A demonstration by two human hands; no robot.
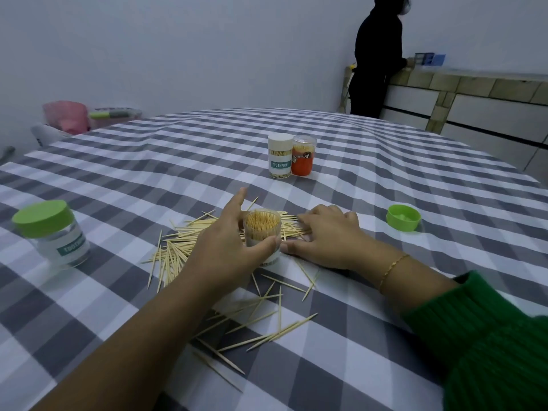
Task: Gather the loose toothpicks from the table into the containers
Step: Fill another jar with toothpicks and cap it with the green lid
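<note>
A clear open container (262, 229) packed with upright toothpicks stands at the table's middle. My left hand (228, 247) grips it, thumb in front and fingers behind. My right hand (323, 235) lies palm down just right of it, fingers on a bundle of loose toothpicks (292, 225). More loose toothpicks (175, 250) are scattered left of the container and toward me (267, 318). A green lid (403, 217) lies upside down at the right.
A clear jar with a green lid (52, 232) stands at the left. Two closed toothpick containers, one white (279, 155) and one orange (303, 155), stand farther back. A person in black (376, 54) stands by a counter at the far right. A checked cloth (415, 179) covers the table.
</note>
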